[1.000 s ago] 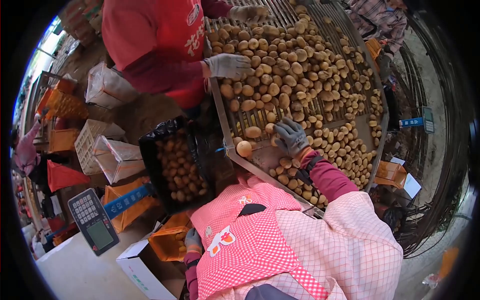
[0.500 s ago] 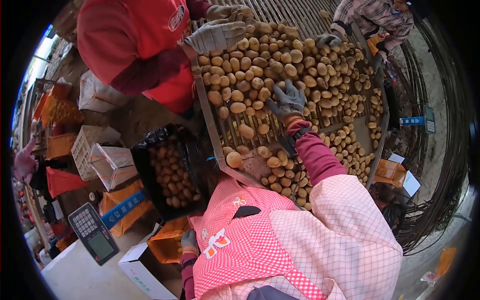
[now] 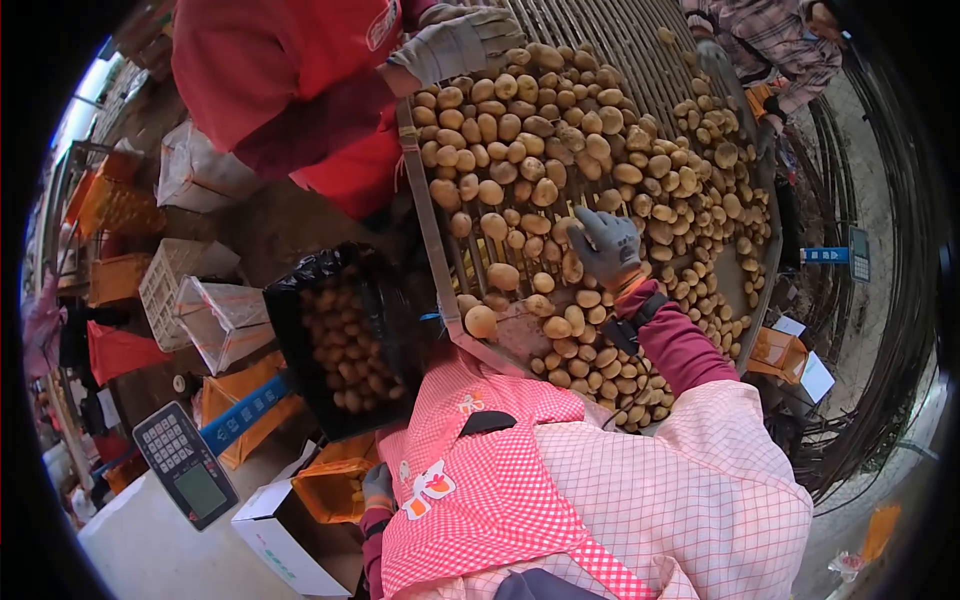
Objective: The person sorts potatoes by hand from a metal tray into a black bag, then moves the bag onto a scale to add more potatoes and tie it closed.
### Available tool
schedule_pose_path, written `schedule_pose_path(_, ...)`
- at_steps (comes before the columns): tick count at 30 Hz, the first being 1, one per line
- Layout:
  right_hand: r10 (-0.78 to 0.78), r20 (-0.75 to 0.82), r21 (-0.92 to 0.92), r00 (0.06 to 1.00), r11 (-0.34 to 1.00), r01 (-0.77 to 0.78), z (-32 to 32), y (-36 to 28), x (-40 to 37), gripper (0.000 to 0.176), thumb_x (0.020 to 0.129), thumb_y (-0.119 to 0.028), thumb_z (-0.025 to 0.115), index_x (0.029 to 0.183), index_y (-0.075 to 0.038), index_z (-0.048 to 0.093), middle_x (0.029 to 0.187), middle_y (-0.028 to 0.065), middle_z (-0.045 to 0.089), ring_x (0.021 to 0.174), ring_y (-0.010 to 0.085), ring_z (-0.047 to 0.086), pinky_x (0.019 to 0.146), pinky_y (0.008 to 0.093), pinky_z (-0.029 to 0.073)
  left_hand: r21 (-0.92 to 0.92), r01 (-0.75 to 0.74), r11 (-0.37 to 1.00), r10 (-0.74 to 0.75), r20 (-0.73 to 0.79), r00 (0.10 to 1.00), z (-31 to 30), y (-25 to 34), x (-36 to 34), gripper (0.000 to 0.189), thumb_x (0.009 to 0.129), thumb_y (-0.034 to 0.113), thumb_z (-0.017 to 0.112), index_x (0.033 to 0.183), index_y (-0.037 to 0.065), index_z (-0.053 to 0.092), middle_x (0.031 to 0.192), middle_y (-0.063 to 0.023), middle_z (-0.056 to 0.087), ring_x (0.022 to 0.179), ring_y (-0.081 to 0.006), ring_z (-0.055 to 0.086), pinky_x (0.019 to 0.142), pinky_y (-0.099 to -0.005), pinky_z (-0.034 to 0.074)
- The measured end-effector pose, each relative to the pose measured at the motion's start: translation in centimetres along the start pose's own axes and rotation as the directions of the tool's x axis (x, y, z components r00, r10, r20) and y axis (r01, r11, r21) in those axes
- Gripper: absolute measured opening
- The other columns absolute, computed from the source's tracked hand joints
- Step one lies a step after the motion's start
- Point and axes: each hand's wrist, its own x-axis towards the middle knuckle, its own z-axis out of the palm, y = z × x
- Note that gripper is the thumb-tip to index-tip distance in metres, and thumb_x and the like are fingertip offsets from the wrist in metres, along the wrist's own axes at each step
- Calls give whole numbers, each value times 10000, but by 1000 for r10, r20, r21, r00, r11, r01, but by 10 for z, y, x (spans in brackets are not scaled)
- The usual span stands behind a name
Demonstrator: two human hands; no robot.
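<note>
My right hand (image 3: 607,246), in a grey glove, rests on the potatoes (image 3: 512,122) spread over the slatted sorting table (image 3: 440,262). Its fingers are apart, touching potatoes beside a patch of bare slats. A black band wraps its wrist. At the lower left, my left hand (image 3: 378,486), also gloved, is beside an orange basket (image 3: 330,497); its fingers are mostly hidden, so its grip cannot be made out. Below the slats, more potatoes (image 3: 602,372) lie heaped on the table's near part, next to my body.
A black-lined crate of potatoes (image 3: 345,345) stands left of the table. Nearby are a scale display (image 3: 186,466) and a white carton (image 3: 285,545). Across the table, a co-worker in red holds a gloved hand (image 3: 457,45) over it; another's plaid sleeve (image 3: 800,75) shows upper right.
My right hand has moved nearer to my body over the potatoes, some of which have shifted. The upper-right co-worker's hand has moved off the potatoes towards the table's edge. My left hand stays put.
</note>
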Motion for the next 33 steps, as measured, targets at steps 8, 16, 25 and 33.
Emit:
schedule_pose_path(8,-119,195,-82,974,987,138,83,-101,53,391,820,-200,650,1199,-115,606,1158,139,611,1061,345,592,855,439,485,46,-346,937,340,104,935,-4,-35,31,492,962,443,500,1217,58,668,1247,-206,644,1125,-396,619,931,-416,477)
schedule_pose_path(16,7,57,513,998,858,-35,89,-79,-23,343,837,-135,644,1177,-88,628,1076,165,625,999,400,604,852,455,505,-220,-325,920,328,-20,944,-6,-35,46,326,982,274,604,1167,19,689,1102,-116,711,1005,-235,653,866,-354,508)
schedule_pose_path(25,-11,-41,890,999,454,41,36,-172,-80,353,949,-169,631,1267,-17,599,1089,157,680,1047,311,660,912,371,512,-665,-290,688,557,228,799,-6,235,-19,430,1038,343,528,1371,71,547,1347,-105,595,1211,-243,591,1001,-413,487)
schedule_pose_path(33,-23,86,554,996,832,-29,11,-177,-152,670,875,-457,670,1410,-92,500,1471,218,445,1269,415,514,1056,496,431,-745,431,510,447,657,607,45,243,-34,293,978,392,598,1019,113,678,966,-52,710,739,-191,657,511,-265,481)
